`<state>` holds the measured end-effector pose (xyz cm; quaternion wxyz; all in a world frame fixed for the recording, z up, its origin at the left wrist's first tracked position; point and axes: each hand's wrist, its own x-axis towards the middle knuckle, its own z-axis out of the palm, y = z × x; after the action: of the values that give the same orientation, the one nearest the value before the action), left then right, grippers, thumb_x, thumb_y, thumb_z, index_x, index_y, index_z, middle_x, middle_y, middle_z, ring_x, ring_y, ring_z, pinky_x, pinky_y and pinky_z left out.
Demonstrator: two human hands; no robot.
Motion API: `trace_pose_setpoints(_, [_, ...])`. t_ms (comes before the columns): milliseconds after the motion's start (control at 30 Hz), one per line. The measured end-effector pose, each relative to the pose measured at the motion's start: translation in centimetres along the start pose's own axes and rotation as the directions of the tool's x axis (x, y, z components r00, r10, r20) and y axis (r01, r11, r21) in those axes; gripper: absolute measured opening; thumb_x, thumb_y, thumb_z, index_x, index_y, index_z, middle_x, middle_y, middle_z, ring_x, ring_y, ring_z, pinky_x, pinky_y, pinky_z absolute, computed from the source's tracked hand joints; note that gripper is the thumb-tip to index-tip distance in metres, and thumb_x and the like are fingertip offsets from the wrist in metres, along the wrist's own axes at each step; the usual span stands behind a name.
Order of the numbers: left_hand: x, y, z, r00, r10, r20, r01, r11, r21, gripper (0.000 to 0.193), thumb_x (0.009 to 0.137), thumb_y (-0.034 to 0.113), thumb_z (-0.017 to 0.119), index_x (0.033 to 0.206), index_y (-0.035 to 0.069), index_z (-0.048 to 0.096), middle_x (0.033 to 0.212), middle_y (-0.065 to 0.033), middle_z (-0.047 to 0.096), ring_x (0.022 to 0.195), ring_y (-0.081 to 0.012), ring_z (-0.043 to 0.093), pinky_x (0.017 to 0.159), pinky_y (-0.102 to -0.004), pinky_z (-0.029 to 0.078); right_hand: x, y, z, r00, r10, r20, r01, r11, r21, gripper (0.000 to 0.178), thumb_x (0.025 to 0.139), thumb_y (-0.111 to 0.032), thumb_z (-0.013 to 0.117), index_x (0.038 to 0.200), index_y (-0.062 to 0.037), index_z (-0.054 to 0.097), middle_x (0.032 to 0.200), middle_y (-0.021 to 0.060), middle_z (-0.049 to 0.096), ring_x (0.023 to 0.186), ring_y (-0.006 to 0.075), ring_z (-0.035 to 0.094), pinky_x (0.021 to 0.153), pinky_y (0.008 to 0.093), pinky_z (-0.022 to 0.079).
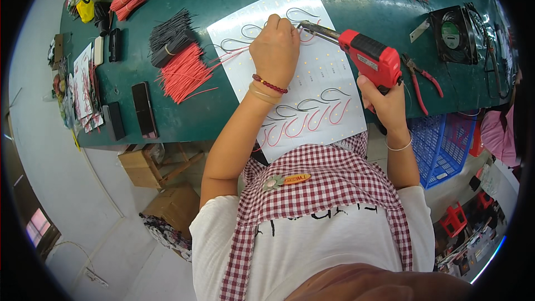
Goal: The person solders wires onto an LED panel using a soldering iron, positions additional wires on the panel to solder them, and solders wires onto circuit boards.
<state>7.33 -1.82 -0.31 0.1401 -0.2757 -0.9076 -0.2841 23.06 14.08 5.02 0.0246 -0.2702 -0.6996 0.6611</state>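
Note:
A white circuit board (329, 75) with rows of small yellowish dots lies at the table's front edge, partly over my lap. Loops of black wire (312, 103) and red wire (292, 128) rise from it along its near part, and more black loops run along its far part. Above the far part, my left hand (276, 50) is closed, with red wires (237, 52) sticking out at its left side; its fingertips are partly hidden. My right hand (388, 103) grips a red and black soldering gun (370, 56), whose tip meets the board beside my left fingers.
Left of the board lie bundles of black wires (170, 36) and red wires (185, 75). A dark phone (145, 110) is farther left. Red-handled pliers (421, 81) and a black fan (452, 34) are on the right. A blue crate (446, 147) stands below the table edge.

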Motion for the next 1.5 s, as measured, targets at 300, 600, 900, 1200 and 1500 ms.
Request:
trace_pose_setpoints(300, [0.0,0.1,-0.1,1.000,0.000,0.001,0.000,1.000,0.011,0.009,0.074,0.007,0.067,0.070,0.007,0.059,0.075,-0.0053,0.056,0.056,-0.0257,0.057,0.048,-0.0354,0.045,-0.4,-1.6,-0.8,0.993,-0.093,-0.075,0.108,0.968,0.227,0.020,0.086,-0.008,0.063,0.103,0.0033,0.061,0.056,-0.0020,0.052,0.044,0.0047,0.046,0.042,0.0200,0.033])
trace_pose_setpoints(600, [-2.9,2.6,-2.4,0.969,0.129,0.213,-0.165,0.972,0.165,0.030,0.076,0.015,0.069,0.104,0.005,0.063,0.105,-0.0106,0.057,0.106,-0.0281,0.052,0.095,-0.0459,0.038,-1.0,-2.1,-0.9,0.986,-0.099,-0.133,0.137,0.935,0.326,0.026,0.085,-0.004,0.060,0.107,0.0082,0.058,0.055,0.0003,0.049,0.043,0.0074,0.044,0.042,0.0213,0.035])
trace_pose_setpoints(900, [-2.2,-2.2,-7.2,0.971,0.102,0.217,-0.143,0.972,0.185,0.021,0.080,0.013,0.061,0.100,0.006,0.059,0.106,-0.0087,0.058,0.095,-0.0269,0.053,0.080,-0.0431,0.040,-1.3,-2.2,-2.0,0.985,-0.120,-0.125,0.152,0.944,0.293,0.034,0.088,-0.011,0.058,0.115,0.0081,0.051,0.061,0.0041,0.046,0.045,0.0101,0.043,0.043,0.0237,0.037])
trace_pose_setpoints(1200, [0.7,-4.7,-10.1,0.986,0.038,0.164,-0.070,0.978,0.194,0.006,0.075,0.008,0.066,0.077,0.007,0.061,0.073,-0.0074,0.059,0.073,-0.0242,0.058,0.068,-0.0393,0.040,-1.3,-2.9,-1.5,0.982,-0.128,-0.139,0.170,0.918,0.357,0.032,0.085,-0.009,0.061,0.109,0.0106,0.054,0.056,0.0033,0.048,0.042,0.0094,0.044,0.041,0.0237,0.038])
trace_pose_setpoints(1500, [0.2,-4.0,-5.8,0.903,-0.296,0.312,0.429,0.683,-0.591,0.007,0.077,0.005,0.066,0.081,0.000,0.064,0.084,-0.0093,0.068,0.071,-0.0225,0.064,0.063,-0.0299,0.050,-0.7,-2.5,0.7,0.999,-0.050,-0.006,0.050,0.965,0.258,0.032,0.088,-0.011,0.058,0.111,0.0097,0.052,0.058,0.0031,0.046,0.043,0.0086,0.043,0.041,0.0234,0.036])
